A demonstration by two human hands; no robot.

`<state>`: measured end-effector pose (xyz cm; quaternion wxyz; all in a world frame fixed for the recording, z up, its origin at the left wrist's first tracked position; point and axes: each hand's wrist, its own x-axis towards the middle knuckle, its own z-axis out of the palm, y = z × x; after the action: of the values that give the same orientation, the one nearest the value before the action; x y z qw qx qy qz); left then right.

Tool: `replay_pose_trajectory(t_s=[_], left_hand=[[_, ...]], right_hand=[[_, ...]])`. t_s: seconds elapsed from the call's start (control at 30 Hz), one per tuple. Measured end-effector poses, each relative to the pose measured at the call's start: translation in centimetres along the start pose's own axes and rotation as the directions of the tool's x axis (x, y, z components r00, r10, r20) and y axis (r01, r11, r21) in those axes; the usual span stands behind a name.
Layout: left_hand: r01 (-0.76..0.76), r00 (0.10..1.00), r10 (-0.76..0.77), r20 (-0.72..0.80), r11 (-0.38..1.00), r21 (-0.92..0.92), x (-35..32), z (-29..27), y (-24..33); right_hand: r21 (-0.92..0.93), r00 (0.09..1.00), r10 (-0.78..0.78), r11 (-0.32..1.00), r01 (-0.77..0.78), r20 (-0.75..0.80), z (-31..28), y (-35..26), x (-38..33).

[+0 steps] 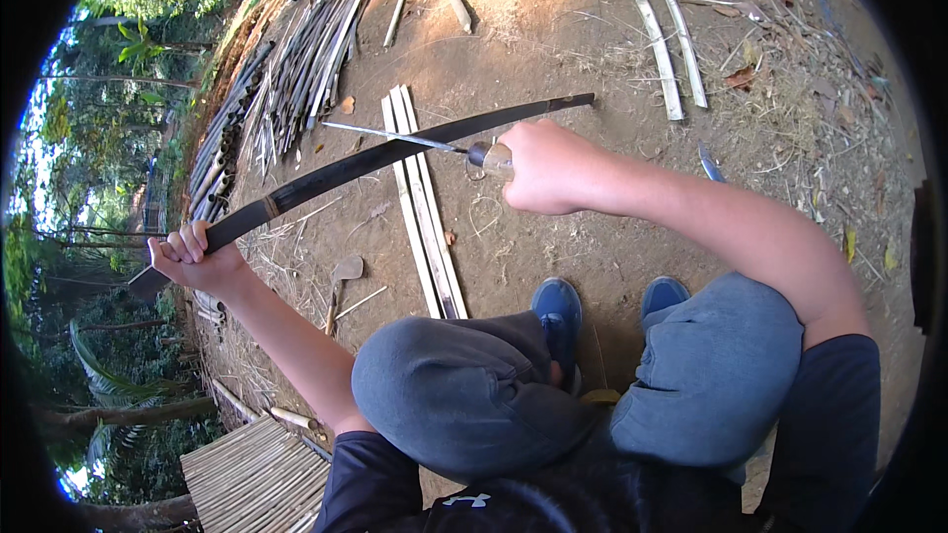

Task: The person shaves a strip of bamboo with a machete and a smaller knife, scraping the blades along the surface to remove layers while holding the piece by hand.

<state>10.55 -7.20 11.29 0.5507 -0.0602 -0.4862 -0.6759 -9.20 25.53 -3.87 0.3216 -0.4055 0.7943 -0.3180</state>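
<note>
A long dark strip of split bamboo (pixel 341 176) slants across in front of me, with node rings near both ends. My left hand (pixel 197 255) is closed around its lower left end. In my right hand (pixel 548 168) is a knife, its fingers wrapped round the pale handle with a dark collar. The narrow knife blade (pixel 380 132) points left and crosses the bamboo strip near its middle. Whether the edge touches the strip, I cannot tell. The strip's far end reaches up beyond my right hand.
Pale split bamboo lengths (pixel 425 207) lie on the dirt ahead of my blue shoes (pixel 558 311). A bamboo pile (pixel 306 59) is at upper left, with more strips (pixel 652 30) at upper right. A small bladed tool (pixel 348 268) and a blue object (pixel 711 164) lie on the ground.
</note>
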Motion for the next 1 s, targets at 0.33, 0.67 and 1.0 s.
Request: replay_pose_trajectory(t_s=[0.33, 0.67, 1.0], left_hand=[[-0.008, 1.0, 0.008, 0.023, 1.0, 0.001, 0.2, 0.3, -0.1], [-0.024, 0.999, 0.023, 0.022, 0.999, 0.046, 0.0, 0.8, -0.2], [0.087, 0.984, -0.059, -0.17, 0.982, 0.166, -1.6, 3.2, -6.4]], right_hand=[[0.034, 1.0, -0.002, 0.999, 0.003, -0.031, 0.5, 2.2, 0.3], [0.078, 0.995, 0.06, 0.996, -0.054, -0.082, 1.2, 3.2, 0.7], [0.094, 0.993, 0.02, 0.996, -0.009, -0.113, -1.4, 0.6, 0.0]])
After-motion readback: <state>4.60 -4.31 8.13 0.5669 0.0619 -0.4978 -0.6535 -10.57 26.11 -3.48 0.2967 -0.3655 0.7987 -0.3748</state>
